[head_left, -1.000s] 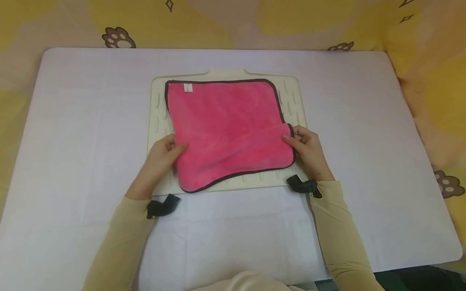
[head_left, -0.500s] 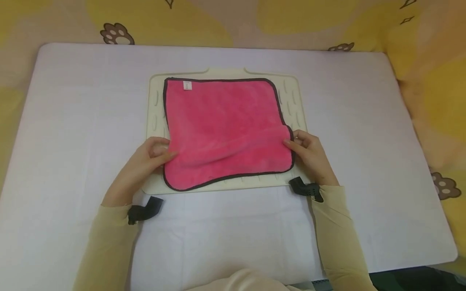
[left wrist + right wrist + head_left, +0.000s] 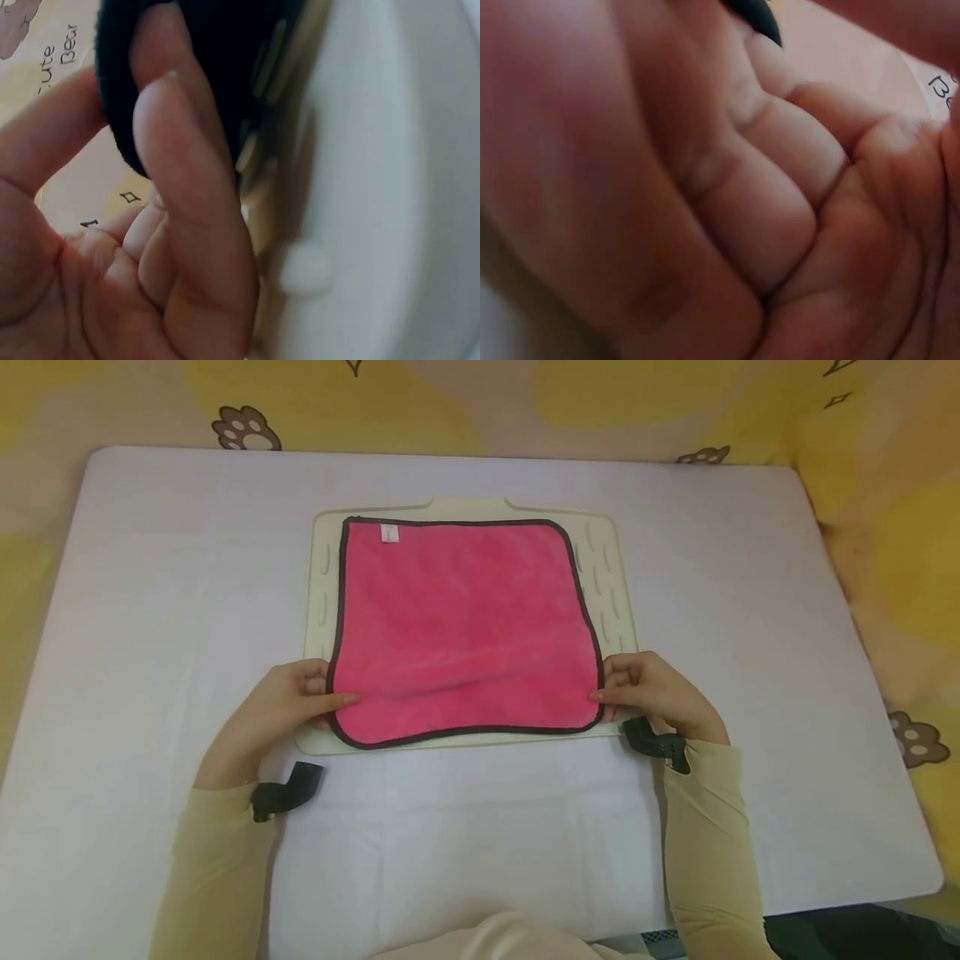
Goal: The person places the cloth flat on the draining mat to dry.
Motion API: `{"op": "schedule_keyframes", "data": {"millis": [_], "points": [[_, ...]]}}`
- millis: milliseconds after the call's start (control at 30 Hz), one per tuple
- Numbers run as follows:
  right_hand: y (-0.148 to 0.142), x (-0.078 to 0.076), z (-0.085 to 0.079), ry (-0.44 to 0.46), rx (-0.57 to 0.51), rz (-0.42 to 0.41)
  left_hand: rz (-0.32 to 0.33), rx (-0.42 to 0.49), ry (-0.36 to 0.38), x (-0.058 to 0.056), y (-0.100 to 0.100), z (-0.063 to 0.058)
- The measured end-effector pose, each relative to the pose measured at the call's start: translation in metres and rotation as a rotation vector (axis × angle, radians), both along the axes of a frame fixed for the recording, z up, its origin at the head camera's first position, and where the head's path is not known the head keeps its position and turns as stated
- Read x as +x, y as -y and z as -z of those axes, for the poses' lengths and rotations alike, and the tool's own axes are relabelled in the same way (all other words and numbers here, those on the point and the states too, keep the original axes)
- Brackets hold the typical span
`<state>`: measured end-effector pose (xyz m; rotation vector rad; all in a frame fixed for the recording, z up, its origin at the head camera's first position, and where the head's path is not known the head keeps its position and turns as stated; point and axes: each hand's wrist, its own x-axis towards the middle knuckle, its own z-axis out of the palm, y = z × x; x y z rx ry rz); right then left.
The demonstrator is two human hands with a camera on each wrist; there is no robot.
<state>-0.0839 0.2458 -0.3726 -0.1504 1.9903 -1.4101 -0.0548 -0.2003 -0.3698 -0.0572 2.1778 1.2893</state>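
A pink plush cloth (image 3: 465,602) with a dark border and a small white tag (image 3: 389,533) lies spread over a cream ribbed board (image 3: 321,568). At its near left side, my left hand (image 3: 273,710) pinches the edge, thumb on top and fingers underneath. My right hand (image 3: 660,693) pinches the near right edge the same way. A shallow crease crosses the cloth between them. In the left wrist view the cloth's dark edge (image 3: 120,97) is between thumb and fingers; in the right wrist view curled fingers (image 3: 750,202) fill most of the picture.
The board lies on a table with a white cover (image 3: 750,610). Yellow patterned fabric (image 3: 495,410) with paw prints surrounds the table's far and right sides. A black wrist camera mount (image 3: 288,789) sits on the left wrist, another mount (image 3: 656,743) on the right.
Both hands have moved outward and toward the person, drawing the near part of the cloth wider and flatter. The folded bulge at its right side has straightened out.
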Motion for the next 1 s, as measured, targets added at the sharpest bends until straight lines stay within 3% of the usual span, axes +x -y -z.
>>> {"op": "schedule_keyframes", "data": {"millis": [333, 633, 800, 1000], "points": [[-0.003, -0.001, 0.001, 0.032, -0.007, -0.046, 0.004, 0.031, 0.017, -0.001, 0.003, 0.004], [-0.004, -0.004, -0.001, 0.011, 0.012, 0.04, 0.04, -0.011, -0.011, -0.004, 0.0, -0.001], [0.0, -0.018, -0.002, -0.077, 0.042, 0.094, 0.053, -0.056, -0.022, -0.012, 0.001, -0.006], [0.007, -0.043, -0.002, -0.07, 0.051, 0.176, 0.068, -0.05, -0.007, -0.024, 0.004, -0.005]]}}
